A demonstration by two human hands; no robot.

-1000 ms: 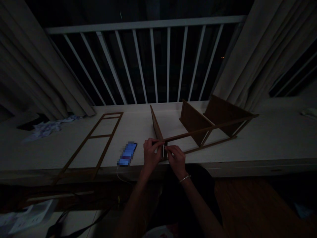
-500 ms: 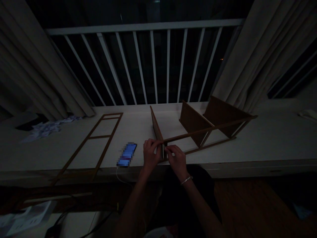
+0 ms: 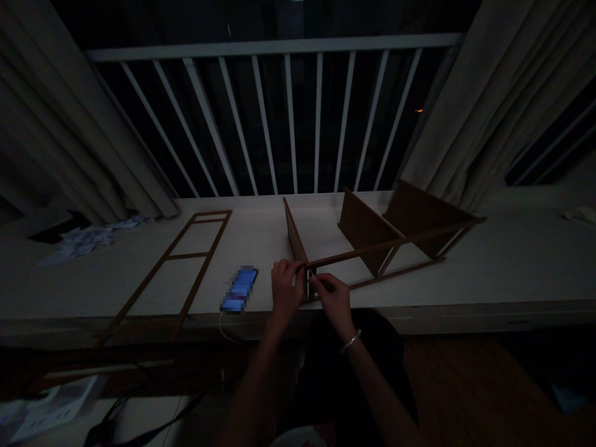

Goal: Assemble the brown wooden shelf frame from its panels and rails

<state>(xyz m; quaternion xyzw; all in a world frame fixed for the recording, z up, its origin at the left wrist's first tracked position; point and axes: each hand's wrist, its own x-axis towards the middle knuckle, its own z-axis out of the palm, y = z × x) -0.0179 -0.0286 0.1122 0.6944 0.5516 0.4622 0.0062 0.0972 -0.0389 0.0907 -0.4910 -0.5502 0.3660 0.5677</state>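
Note:
A partly built wooden shelf (image 3: 382,239) lies on its side on the pale window ledge (image 3: 488,267), with brown boards standing upright between thin rails. My left hand (image 3: 285,292) is closed on the near end of the leftmost board (image 3: 293,239), at its corner. My right hand (image 3: 331,298) pinches something small I cannot make out against that same corner, where the long rail (image 3: 395,241) meets the board. The scene is very dim.
A loose wooden side frame (image 3: 177,264) lies flat on the ledge to the left. A lit phone (image 3: 239,288) with a cable sits beside my left hand. Crumpled paper (image 3: 88,239) lies far left. White railing bars (image 3: 288,118) and curtains stand behind.
Both hands stay at the board's corner. My right hand has shifted slightly, turning at the wrist; the shelf has not moved.

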